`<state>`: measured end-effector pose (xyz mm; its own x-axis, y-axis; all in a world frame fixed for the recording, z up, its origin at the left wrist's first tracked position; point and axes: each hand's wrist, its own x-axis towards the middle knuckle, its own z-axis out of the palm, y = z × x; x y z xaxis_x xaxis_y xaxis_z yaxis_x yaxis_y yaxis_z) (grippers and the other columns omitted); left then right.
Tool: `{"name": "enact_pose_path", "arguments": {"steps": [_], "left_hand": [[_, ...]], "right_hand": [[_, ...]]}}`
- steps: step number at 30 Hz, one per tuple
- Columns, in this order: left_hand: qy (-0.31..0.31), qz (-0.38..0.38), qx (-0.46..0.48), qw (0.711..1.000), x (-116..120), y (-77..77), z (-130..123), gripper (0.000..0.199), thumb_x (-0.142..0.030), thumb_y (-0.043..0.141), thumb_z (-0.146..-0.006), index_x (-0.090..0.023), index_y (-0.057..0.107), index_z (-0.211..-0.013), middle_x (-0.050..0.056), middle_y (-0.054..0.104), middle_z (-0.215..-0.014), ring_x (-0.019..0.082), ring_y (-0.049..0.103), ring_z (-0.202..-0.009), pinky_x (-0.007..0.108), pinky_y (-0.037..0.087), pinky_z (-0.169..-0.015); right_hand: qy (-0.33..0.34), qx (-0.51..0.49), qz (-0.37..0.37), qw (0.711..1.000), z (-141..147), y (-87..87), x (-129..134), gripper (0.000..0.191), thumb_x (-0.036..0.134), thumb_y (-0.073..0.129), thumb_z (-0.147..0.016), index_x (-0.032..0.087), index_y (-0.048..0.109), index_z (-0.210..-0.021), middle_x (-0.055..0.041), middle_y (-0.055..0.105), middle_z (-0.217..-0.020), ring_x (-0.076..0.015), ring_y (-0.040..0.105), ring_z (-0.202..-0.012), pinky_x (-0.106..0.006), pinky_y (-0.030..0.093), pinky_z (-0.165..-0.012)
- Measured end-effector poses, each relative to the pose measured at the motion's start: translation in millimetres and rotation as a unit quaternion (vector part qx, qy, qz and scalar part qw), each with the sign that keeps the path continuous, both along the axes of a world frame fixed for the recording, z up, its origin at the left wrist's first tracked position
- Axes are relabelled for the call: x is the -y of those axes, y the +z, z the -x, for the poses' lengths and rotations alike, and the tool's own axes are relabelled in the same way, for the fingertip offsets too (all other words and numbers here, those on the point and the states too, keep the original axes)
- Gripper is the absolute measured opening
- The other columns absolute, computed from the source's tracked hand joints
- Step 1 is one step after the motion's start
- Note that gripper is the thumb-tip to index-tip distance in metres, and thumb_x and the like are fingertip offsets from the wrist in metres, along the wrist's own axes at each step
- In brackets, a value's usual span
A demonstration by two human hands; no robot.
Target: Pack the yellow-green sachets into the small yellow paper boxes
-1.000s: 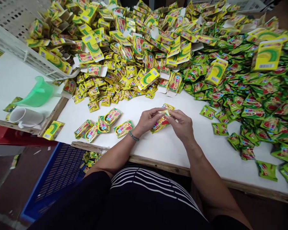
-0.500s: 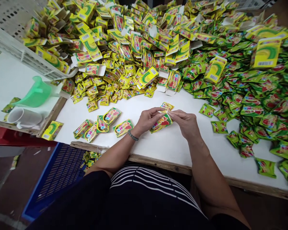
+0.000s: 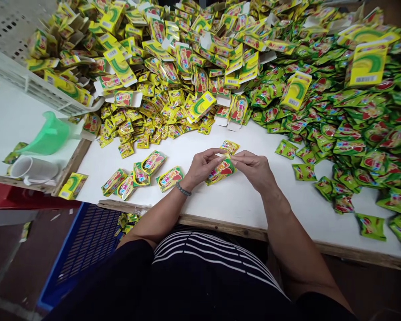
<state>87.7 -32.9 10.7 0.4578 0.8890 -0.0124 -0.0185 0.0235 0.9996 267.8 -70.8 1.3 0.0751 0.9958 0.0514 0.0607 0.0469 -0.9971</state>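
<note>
Near the middle of the white table (image 3: pixel 234 200), my left hand (image 3: pixel 202 169) and my right hand (image 3: pixel 254 169) meet at the upper end of a small yellow-green box (image 3: pixel 220 173). Fingers of both hands are closed on that end, partly hiding it. A small yellow packet (image 3: pixel 230 146) lies just beyond my fingertips. To the left of my left hand lies a printed box (image 3: pixel 169 178), with several similar boxes (image 3: pixel 142 174) grouped farther left.
Heaped yellow boxes (image 3: pixel 183 58), yellow packets (image 3: pixel 130 127) and green packets (image 3: pixel 350 129) cover the back and right. At left are a white basket (image 3: pixel 36 80), a green scoop (image 3: pixel 50 136), a white mug (image 3: pixel 33 169) and a blue crate (image 3: pixel 83 249) below.
The view has shifted slightly. Both hands remain at the end of the box, with the fingertips moved only a little.
</note>
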Motion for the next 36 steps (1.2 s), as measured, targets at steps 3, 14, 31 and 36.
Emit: {"name": "enact_pose_path", "arguments": {"steps": [3,14,31,36], "left_hand": [[-0.005,0.021,0.020,1.000,0,-0.1,-1,0.044,-0.050,0.069,-0.080,-0.016,0.060,-0.107,-0.007,0.051,-0.057,0.005,0.031,-0.047,0.021,0.023,-0.046],[-0.067,0.072,0.092,0.991,-4,5.5,1,0.046,-0.043,0.080,-0.071,-0.018,0.056,-0.102,0.001,0.066,-0.084,0.011,0.061,-0.074,0.023,0.047,-0.070],[0.007,0.126,0.105,0.986,-1,2.1,1,0.053,-0.040,0.084,-0.066,-0.018,0.053,-0.105,-0.002,0.069,-0.077,0.010,0.063,-0.066,0.023,0.048,-0.067],[-0.003,0.121,0.119,0.985,-2,3.9,-1,0.055,-0.040,0.083,-0.067,-0.017,0.055,-0.108,0.000,0.070,-0.082,0.011,0.066,-0.070,0.023,0.050,-0.069]], "right_hand": [[-0.001,0.008,-0.007,1.000,0,0.6,1,0.019,0.042,0.074,-0.075,0.027,0.080,-0.086,-0.0020,0.073,-0.089,-0.0178,0.065,-0.083,-0.034,0.053,-0.075],[0.015,-0.007,-0.021,1.000,4,-0.2,1,0.037,0.045,0.081,-0.067,0.028,0.077,-0.100,-0.0027,0.071,-0.096,-0.0193,0.065,-0.085,-0.036,0.056,-0.079],[-0.039,0.144,-0.138,0.979,20,-3.1,2,0.020,0.037,0.068,-0.082,0.030,0.078,-0.098,-0.0039,0.074,-0.092,-0.0211,0.066,-0.090,-0.038,0.054,-0.084],[-0.056,0.024,-0.083,0.995,16,0.9,1,0.020,0.039,0.067,-0.084,0.030,0.078,-0.097,-0.0030,0.074,-0.100,-0.0196,0.067,-0.095,-0.037,0.053,-0.088]]}}
